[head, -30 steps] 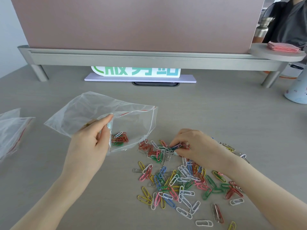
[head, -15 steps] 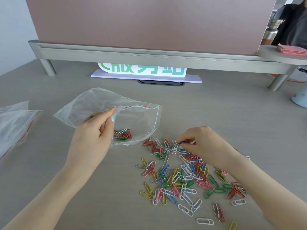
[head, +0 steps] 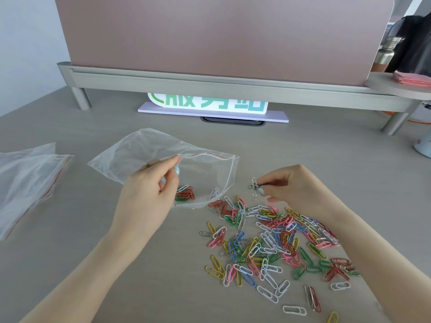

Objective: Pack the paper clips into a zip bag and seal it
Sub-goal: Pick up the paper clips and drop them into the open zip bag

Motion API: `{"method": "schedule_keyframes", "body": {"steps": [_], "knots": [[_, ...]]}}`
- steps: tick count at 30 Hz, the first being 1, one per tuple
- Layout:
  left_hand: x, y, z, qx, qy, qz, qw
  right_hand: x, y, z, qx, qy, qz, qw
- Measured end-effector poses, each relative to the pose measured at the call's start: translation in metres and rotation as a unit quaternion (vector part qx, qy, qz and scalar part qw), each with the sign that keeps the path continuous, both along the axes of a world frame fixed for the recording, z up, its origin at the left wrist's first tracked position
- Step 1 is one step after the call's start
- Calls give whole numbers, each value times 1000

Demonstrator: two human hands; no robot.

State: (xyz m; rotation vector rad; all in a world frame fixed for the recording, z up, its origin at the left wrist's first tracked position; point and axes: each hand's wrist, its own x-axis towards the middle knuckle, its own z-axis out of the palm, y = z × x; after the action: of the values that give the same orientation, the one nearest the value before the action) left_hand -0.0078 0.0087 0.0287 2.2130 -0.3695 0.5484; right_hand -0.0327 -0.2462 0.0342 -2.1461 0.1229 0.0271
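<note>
We are early: our left hand (head: pixel 149 197) pinches the zip bag (head: pixel 163 159) open mid-desk, few clips inside; our right hand (head: pixel 291 185) grips several paper clips (head: pixel 254 186); the pile (head: pixel 275 241) toward the near-right edge remains, sealing undone.

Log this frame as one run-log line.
stage: filling | left hand: holds zip bag mouth open | right hand: pinching clips beside bag | in bag: few clips | pile: mostly unpacked | seal: open
</note>
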Motion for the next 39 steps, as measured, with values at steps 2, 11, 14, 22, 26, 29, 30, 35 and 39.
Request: {"method": "schedule_keyframes", "body": {"steps": [2,11,14,22,26,29,30,35,39], "knots": [[1,1,1,0,-4,1,1000,9,14,3,47,-13,2,999],[5,4,-1,-10,5,3,1000,53,102,7,-15,-37,104,994],[6,5,-2,-9,4,2,1000,61,117,2,-82,-42,137,986],[11,9,-3,-15,-8,2,1000,57,116,2,-108,-55,134,984],[17,15,-5,-6,-18,21,1000,45,99,3,-110,-84,91,986],[26,23,-5,9,-37,45,998,36,81,2,-153,-114,43,981],[28,26,-5,11,-42,56,998,34,75,-1,-168,-117,30,978],[36,35,-5,13,-58,91,994,32,56,-24,-214,-70,137,965],[32,30,-7,24,-62,74,995,33,62,-39,-220,-75,270,934]]}}
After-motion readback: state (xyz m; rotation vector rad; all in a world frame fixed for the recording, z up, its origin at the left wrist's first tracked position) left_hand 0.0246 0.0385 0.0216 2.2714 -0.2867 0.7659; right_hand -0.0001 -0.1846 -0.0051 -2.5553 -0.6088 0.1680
